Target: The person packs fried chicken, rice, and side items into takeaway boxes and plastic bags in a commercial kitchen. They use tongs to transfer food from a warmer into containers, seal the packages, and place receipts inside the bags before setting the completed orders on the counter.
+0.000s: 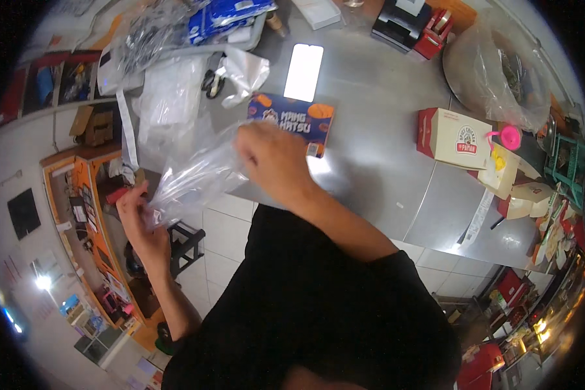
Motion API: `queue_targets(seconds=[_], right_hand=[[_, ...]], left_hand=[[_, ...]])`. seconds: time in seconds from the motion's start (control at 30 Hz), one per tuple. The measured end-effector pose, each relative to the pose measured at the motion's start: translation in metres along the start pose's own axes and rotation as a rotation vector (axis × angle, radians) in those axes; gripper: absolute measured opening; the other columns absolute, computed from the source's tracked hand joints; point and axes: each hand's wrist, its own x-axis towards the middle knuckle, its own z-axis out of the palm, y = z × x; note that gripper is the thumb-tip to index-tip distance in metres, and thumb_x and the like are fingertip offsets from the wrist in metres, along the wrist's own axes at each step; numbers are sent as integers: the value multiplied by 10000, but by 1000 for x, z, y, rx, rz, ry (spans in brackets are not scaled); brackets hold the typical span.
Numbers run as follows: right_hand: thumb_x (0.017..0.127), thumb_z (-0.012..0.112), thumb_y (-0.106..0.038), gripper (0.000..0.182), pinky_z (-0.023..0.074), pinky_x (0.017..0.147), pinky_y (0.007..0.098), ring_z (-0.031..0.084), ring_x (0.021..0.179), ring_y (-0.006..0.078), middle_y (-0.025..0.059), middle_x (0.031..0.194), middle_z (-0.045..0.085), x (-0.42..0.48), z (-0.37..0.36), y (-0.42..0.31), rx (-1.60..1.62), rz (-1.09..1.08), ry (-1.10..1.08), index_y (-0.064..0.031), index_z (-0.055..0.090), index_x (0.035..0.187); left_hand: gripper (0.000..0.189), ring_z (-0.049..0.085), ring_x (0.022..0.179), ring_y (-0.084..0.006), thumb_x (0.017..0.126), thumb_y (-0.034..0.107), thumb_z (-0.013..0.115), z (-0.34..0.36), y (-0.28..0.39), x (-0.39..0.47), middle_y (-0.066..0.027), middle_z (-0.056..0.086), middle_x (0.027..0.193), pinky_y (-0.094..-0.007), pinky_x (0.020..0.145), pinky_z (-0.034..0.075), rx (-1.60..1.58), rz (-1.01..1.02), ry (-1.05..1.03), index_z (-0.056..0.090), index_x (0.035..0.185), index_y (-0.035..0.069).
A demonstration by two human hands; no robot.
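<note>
A clear plastic bag is stretched slantwise between my two hands at the near edge of the steel table. My left hand holds its lower end, out past the table edge. Fingers curled, my right hand grips the upper end over the table. Partly behind that hand lies a flat blue and orange printed box bearing writing. A smartphone with a glowing white screen lies just beyond the box. More clear plastic bags are piled left of it.
Cream and red printed food cartons stand at the right, near a large round metal bowl with a plastic bag. A black printer and red tape dispenser sit at the back. A black stool stands on the tiled floor, lower left.
</note>
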Motion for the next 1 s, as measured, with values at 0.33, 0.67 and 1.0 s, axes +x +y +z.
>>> queue_targets(seconds=[0.33,0.67,1.0], right_hand=[[810,719,-36,390,490,757,390,635,872,297,134,991,609,13,30,-69,19,-73,-143,-61,436,1077],[556,957,-263,1234,388,1090,536,463,1314,351,195,1416,457,46,25,-29,-361,-135,-469,-170,221,1543],[636,866,-321,1150,448,1020,526,573,1173,367,242,1281,551,38,-7,48,-328,578,-417,-50,198,1533]], left_hand=[[697,544,882,-241,644,-198,517,0,-87,-29,-113,563,1045,-307,827,462,-100,-50,38,593,1278,82],[513,626,1092,-358,968,96,576,44,-139,-36,-196,541,1406,-359,812,540,-293,-98,-50,479,1467,163],[700,347,1423,-367,1021,553,442,101,-161,-29,-145,303,1596,-558,1048,406,-1138,-601,-301,147,1602,298]])
